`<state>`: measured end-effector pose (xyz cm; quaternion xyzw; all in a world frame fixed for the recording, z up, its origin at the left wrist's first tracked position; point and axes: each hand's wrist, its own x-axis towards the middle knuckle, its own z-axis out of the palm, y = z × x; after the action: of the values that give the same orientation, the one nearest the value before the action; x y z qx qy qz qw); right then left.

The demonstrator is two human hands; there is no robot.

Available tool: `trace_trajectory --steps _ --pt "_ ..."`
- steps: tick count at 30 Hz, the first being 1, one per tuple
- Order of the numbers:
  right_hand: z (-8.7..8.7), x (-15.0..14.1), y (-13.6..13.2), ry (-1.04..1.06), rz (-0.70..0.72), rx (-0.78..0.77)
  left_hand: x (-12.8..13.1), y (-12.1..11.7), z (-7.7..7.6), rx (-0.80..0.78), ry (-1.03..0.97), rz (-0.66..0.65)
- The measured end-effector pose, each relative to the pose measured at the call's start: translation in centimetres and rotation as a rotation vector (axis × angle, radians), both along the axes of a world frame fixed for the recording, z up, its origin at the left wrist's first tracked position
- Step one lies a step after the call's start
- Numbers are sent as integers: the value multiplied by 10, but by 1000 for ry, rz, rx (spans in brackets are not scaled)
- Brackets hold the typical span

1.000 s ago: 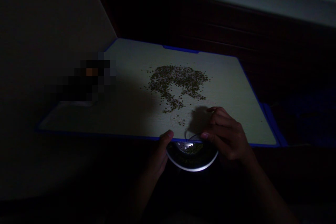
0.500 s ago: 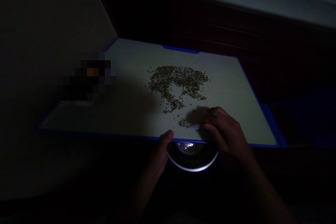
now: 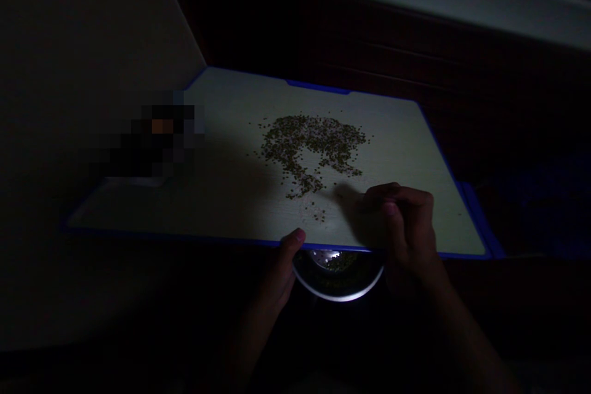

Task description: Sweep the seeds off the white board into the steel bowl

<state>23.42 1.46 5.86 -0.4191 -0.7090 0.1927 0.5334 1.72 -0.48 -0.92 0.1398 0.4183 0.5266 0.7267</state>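
Many small grains (image 3: 314, 135) beyond both hands (image 3: 410, 231)

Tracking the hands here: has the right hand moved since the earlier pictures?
Yes: the right hand has shifted farther in over the board, its thumb away from the near blue edge.

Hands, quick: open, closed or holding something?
Left hand: thumb at the board's near edge, beside the bowl; grip can't be told.
Right hand: fingers curled above the board; too dark to tell if holding anything.
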Motion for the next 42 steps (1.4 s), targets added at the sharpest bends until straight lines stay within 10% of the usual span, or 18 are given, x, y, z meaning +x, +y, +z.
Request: trace_trajectory --steps 21,32,42 --pt "15 2 -2 -415 -137 9 -1 0 -2 -18 -6 -12" --pt "24 1 -3 -475 151 28 0 -1 -1 -43 -3 -17" --pt "21 -1 1 -520 131 -7 0 1 -2 -5 -12 13"
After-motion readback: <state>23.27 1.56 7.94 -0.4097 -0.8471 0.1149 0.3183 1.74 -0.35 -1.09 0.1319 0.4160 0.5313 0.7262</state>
